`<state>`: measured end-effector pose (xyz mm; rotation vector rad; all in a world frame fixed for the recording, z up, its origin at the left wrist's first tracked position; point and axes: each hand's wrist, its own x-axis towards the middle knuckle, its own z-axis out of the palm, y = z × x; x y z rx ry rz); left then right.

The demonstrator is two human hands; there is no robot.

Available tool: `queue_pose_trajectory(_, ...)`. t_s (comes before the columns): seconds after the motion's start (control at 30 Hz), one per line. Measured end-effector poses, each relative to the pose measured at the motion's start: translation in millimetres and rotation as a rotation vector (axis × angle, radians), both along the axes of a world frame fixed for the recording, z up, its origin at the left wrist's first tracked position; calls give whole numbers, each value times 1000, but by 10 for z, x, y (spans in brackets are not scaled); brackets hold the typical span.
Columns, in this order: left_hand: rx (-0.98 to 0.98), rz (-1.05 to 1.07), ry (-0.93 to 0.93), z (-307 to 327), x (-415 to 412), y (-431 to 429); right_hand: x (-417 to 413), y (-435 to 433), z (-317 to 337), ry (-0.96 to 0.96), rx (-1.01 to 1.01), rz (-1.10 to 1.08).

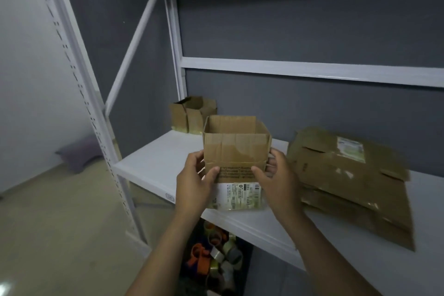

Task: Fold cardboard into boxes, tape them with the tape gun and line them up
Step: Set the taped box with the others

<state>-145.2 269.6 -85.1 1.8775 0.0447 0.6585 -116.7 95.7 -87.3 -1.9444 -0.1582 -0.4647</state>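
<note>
Presently one finished box (pixel 192 114) stands at the shelf (pixel 153 158) rear; left hand (pixel 194 181) and right hand (pixel 276 176) grip a second box (pixel 236 151); flat cardboard (pixel 348 180) remains unfolded.

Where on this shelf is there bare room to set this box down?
Bare shelf lies left of the held box, in front of the folded box in the back corner. The right is crowded: the flat cardboard stack covers it, leaving only a front strip.

Okay, I've got both hands in view: left hand (pixel 195 176) bare, right hand (pixel 276 175) bare. Behind them, two bare forearms (pixel 168 243) cross the front edge of the shelf (pixel 153 161), uncovered all the way down to the bottom of view.
</note>
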Motion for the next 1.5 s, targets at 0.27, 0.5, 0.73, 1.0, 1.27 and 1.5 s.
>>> queue_pose_trajectory(0.27, 15, -20, 104, -474, 946, 787, 926, 727, -420, 49, -192, -19)
queue_pose_trajectory(0.5, 85, -86, 143, -604, 2193, 1225, 2056, 1167, -632, 59, -153, -40)
queue_pose_trajectory(0.73, 120, -187, 178, -557, 3220, 1455, 2955, 1361, -634, 61, -199, -98)
queue_pose_trajectory(1.0, 402, -104, 182, -643, 4149, 1517, 3667, 1446, -682, 132, -272, -167)
queue_pose_trajectory(1.27, 810, 185, -16, -563, 4683, 1929, 4046, 1740, -546, -110, -530, -294)
queue_pose_trajectory(1.5, 1005, 131, 189, -504, 4903, 2163, 4284, 1737, -428, 74, -607, -384)
